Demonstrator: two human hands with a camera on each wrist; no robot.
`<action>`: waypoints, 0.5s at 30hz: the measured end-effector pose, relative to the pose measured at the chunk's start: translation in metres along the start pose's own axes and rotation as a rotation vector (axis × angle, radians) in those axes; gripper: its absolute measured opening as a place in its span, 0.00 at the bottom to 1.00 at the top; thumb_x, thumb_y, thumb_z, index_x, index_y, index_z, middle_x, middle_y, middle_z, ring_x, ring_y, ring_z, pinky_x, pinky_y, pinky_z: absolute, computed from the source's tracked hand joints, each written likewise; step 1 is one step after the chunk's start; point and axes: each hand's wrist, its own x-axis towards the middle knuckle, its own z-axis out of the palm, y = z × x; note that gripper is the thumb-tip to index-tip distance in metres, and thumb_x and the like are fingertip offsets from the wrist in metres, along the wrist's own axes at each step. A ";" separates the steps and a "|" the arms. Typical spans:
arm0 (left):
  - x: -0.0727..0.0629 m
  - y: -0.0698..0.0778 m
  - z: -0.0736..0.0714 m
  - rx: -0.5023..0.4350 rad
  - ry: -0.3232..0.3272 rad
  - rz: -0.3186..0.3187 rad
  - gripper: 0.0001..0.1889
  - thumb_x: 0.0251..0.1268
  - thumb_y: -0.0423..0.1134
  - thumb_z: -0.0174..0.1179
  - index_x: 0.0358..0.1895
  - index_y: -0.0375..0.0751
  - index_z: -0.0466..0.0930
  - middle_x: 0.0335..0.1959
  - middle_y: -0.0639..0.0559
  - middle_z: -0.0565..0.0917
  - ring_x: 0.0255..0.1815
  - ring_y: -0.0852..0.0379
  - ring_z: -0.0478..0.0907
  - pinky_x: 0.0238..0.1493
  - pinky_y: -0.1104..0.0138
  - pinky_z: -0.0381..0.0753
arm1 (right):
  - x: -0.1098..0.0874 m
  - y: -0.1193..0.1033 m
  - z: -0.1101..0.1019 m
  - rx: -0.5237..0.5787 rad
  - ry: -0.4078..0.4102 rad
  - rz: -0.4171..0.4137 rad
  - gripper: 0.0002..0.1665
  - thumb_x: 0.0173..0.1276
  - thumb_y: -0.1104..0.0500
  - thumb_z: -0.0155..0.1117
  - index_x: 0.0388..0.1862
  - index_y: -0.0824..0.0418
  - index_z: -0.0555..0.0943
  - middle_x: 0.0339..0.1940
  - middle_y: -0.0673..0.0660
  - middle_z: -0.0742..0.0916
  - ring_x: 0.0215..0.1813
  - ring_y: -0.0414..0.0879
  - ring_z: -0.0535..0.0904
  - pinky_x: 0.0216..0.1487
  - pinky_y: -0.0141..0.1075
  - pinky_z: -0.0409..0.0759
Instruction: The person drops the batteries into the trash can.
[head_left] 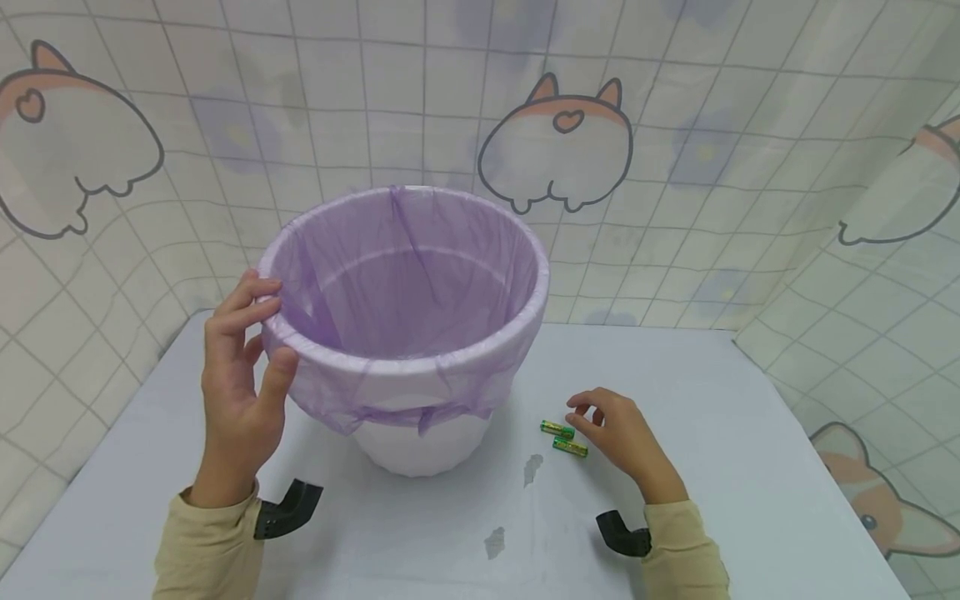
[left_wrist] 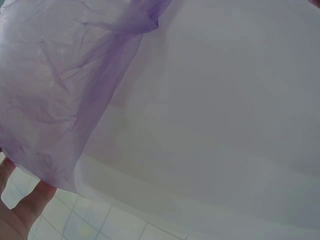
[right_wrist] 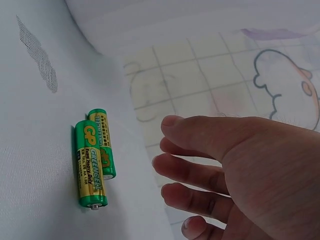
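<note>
A white trash bin stands on the table with a translucent purple trash bag lining it and folded over its rim. At the bin's left side my left hand grips the rim, fingertips over the edge and thumb against the outer side. In the left wrist view the bag's loose edge hangs over the white wall. Two green-and-gold AA batteries lie side by side on the table, right of the bin. My right hand hovers just beside them, fingers loosely bent, with nothing between thumb and fingers.
The white table has two grey worn patches in front of the bin. A tiled-pattern curtain with cartoon corgis surrounds the table at the back and sides. Black wrist mounts stick out from both sleeves.
</note>
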 end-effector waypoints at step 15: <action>0.000 0.000 0.000 -0.007 -0.003 0.001 0.27 0.68 0.42 0.59 0.55 0.18 0.65 0.63 0.47 0.72 0.76 0.44 0.56 0.56 0.69 0.74 | 0.002 0.009 0.011 0.036 -0.054 0.033 0.12 0.62 0.60 0.69 0.44 0.59 0.84 0.34 0.50 0.85 0.33 0.40 0.73 0.30 0.28 0.71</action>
